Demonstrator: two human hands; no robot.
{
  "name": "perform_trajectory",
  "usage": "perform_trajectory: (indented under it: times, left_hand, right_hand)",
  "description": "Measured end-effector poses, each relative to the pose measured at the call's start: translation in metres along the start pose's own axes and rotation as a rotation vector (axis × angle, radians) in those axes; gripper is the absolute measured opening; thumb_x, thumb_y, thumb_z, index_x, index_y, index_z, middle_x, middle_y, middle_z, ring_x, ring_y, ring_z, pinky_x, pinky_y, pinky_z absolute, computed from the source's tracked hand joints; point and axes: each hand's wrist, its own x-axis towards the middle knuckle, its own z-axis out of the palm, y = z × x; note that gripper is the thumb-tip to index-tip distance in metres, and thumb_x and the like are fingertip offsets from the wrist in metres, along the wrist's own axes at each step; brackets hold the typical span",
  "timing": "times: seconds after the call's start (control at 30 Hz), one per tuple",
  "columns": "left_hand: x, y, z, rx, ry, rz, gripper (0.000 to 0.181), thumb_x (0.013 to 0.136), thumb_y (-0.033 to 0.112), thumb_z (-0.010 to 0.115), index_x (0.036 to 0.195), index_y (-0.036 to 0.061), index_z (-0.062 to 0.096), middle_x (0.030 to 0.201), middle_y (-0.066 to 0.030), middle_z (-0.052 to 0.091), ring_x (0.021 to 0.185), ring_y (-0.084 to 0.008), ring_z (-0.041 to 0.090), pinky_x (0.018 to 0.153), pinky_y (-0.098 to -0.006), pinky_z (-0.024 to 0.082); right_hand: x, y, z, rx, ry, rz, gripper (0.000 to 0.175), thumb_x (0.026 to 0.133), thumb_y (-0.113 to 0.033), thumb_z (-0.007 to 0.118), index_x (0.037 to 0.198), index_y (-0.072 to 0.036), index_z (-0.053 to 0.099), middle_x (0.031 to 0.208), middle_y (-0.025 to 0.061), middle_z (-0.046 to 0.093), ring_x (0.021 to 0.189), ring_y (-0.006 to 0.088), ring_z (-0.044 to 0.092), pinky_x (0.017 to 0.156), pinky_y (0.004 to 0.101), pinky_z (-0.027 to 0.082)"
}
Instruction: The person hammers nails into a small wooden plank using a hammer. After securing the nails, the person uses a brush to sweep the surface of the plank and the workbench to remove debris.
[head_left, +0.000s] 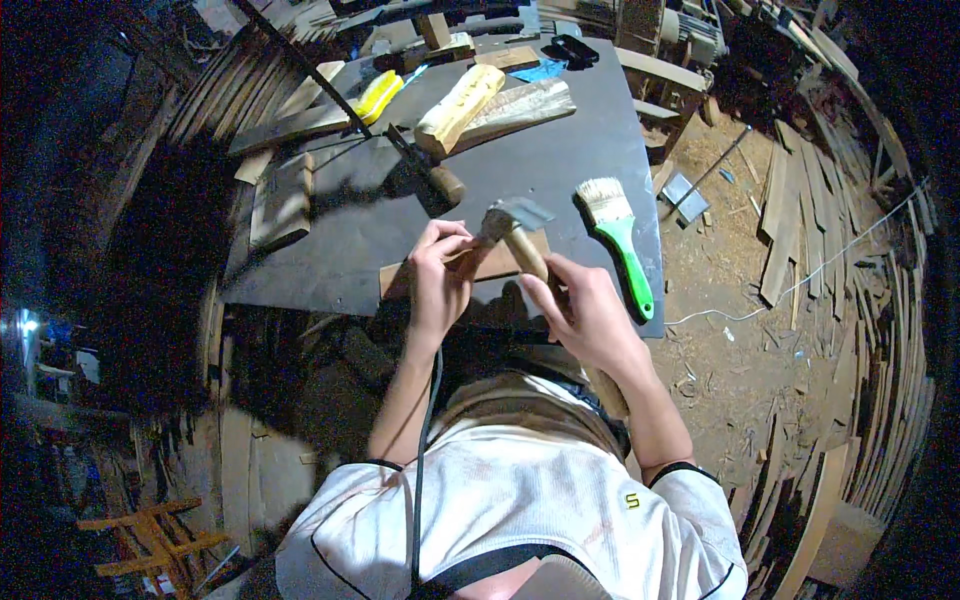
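Observation:
My right hand (589, 307) is closed round the wooden handle of a claw hammer (529, 251), whose metal head is raised over the near part of a dark tabletop (337, 247). Beside the hammer head is my left hand (442, 266), its thumb and fingers pinched together; whether something small is between them cannot be told. Below the hands, a flat wooden strip (495, 262) lies at the table's near edge. To the right rests a paintbrush (619, 240) with a green handle and pale bristles.
Two wooden blocks (461, 109) lie farther back, near a yellow brush (379, 96). A saw (300, 64) extends over the back left, and a wooden-handled tool (446, 184) lies near the middle. Stacked boards (810, 210) and wood shavings cover the floor at right; a white cable (742, 316) crosses it.

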Motion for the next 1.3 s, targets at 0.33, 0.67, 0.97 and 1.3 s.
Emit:
perform_trajectory:
  times: [0.33,0.67,0.97,1.3]
  left_hand:
    - [-0.002,-0.004,-0.002,0.028,-0.002,0.023,0.012,0.085,0.009,0.083,0.089,-0.0017,0.077,0.101,-0.0106,0.067,0.106,-0.0279,0.069,0.089,-0.0351,0.055]
    - [-0.001,0.002,0.007,0.033,0.033,-0.003,0.013,0.082,0.0,0.081,0.09,-0.0038,0.072,0.101,-0.0118,0.066,0.098,-0.0268,0.07,0.085,-0.0374,0.057]
    - [0.0,0.005,0.01,0.151,0.029,0.009,0.009,0.093,-0.001,0.07,0.094,-0.0029,0.061,0.102,-0.0146,0.064,0.103,-0.0302,0.068,0.09,-0.0353,0.055]
    - [0.028,-0.034,-0.063,0.451,0.111,-0.057,0.015,0.088,0.011,0.079,0.098,0.0,0.079,0.115,-0.016,0.068,0.111,-0.0332,0.064,0.101,-0.0428,0.05]
  right_hand:
    - [0.0,-0.004,-0.003,0.062,-0.015,0.06,0.026,0.103,-0.02,0.066,0.114,0.003,0.069,0.077,0.0208,0.071,0.059,0.0283,0.067,0.06,0.0394,0.052]
    - [0.004,0.012,-0.002,0.092,0.044,0.136,0.032,0.105,-0.025,0.064,0.116,0.005,0.067,0.075,0.0187,0.07,0.063,0.0266,0.073,0.057,0.0372,0.054]
    - [0.004,0.021,0.004,0.256,0.1,0.19,0.033,0.106,-0.027,0.062,0.107,0.006,0.068,0.068,0.0127,0.066,0.052,0.0203,0.067,0.049,0.0353,0.051]
    - [0.005,0.03,0.005,0.279,0.103,0.134,0.036,0.104,-0.029,0.064,0.111,0.005,0.069,0.068,0.0141,0.067,0.054,0.0239,0.071,0.052,0.0365,0.054]
